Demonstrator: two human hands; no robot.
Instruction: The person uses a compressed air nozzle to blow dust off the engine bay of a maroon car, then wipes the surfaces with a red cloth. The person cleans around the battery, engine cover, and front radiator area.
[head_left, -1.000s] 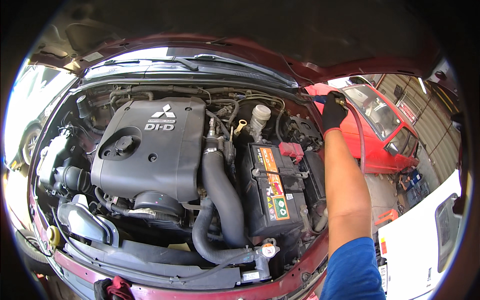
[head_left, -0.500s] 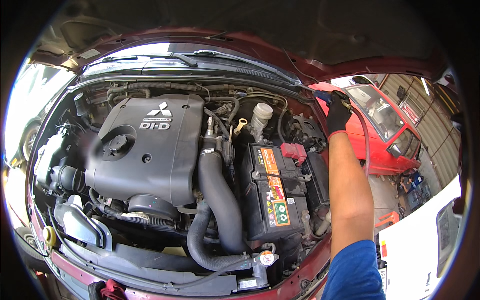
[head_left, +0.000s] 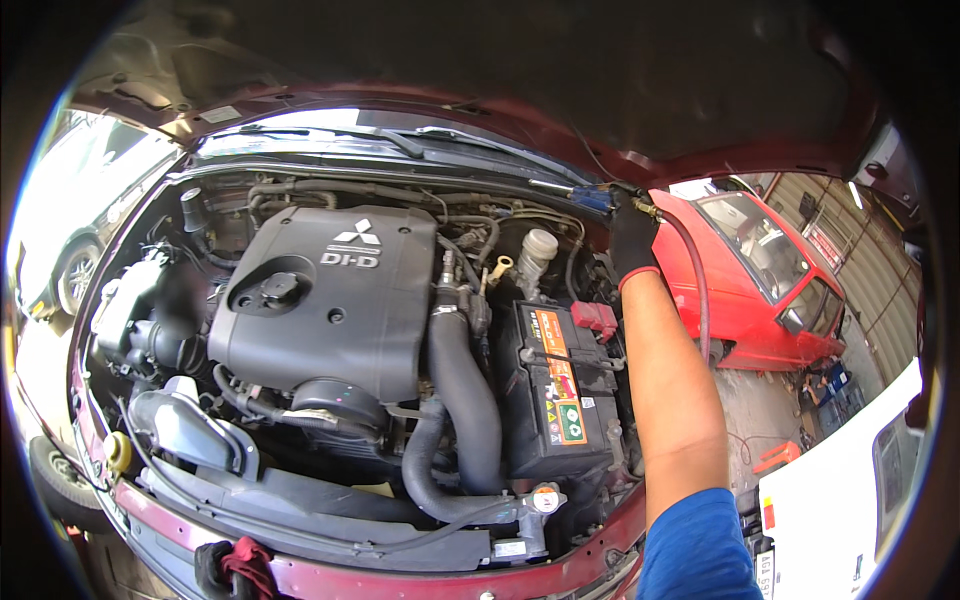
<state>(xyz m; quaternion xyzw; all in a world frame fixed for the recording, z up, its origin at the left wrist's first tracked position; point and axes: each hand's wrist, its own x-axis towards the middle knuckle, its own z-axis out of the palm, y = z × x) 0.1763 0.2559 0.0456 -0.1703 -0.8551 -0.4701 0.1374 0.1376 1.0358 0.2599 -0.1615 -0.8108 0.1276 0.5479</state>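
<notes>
My right hand (head_left: 632, 232), in a black glove with a red cuff, is closed around a blue air blow gun (head_left: 592, 197). Its thin metal nozzle points left, over the rear of the engine bay near the windshield base. From a brass fitting behind the hand, a dark red hose (head_left: 700, 270) hangs down beside my forearm. Below the hand sit the black battery (head_left: 535, 390), with a red terminal cover (head_left: 595, 318), and a white-capped fluid reservoir (head_left: 540, 245). My left hand cannot be made out. A black and dark red cloth-like bundle (head_left: 250, 565) lies on the front edge.
A black plastic engine cover (head_left: 320, 330) fills the middle, with a thick black hose (head_left: 465, 400) to its right. The raised hood (head_left: 480, 70) hangs overhead. Beyond the right fender stand a red car (head_left: 750, 270) and a white vehicle (head_left: 840, 480). Another vehicle stands at the left.
My right hand has moved left with the blow gun, bringing the nozzle farther over the rear of the engine bay. The whole view has shifted slightly.
</notes>
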